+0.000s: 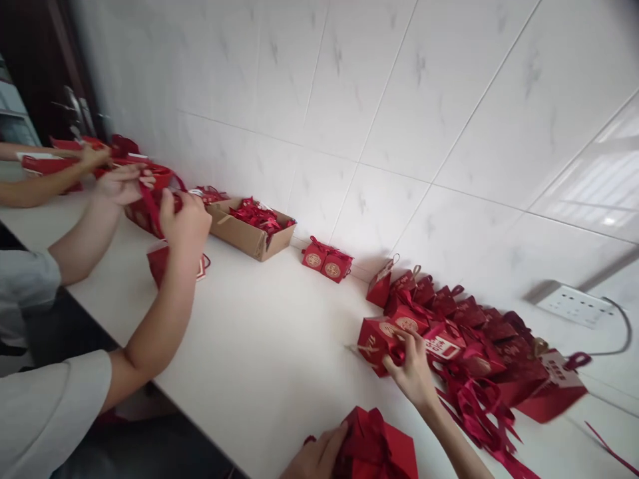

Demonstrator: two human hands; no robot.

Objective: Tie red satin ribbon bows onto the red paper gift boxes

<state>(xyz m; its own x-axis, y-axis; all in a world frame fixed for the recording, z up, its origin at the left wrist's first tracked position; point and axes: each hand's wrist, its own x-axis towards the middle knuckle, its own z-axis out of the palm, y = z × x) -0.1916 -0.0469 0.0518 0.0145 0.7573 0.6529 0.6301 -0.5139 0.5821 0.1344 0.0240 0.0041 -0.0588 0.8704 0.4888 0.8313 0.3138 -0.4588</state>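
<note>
My left hand [315, 456] is closed on the near side of a red gift box with a ribbon bow [379, 447] at the counter's front edge. My right hand [412, 370] reaches forward, its fingers pinched on the ribbon of a small red gift box [373, 340] with gold print. That box stands at the near end of a pile of several similar red boxes [464, 326] along the wall. Loose red ribbons [479, 406] trail beside my right forearm.
A white counter [269, 332] runs along a white tiled wall. A pair of red boxes [327, 261] and a cardboard box of red items [252, 229] sit by the wall. A co-worker's hands [184, 219] hold a red ribbon at left; another person's hands [94, 158] work farther back. A power strip [576, 306] lies at right.
</note>
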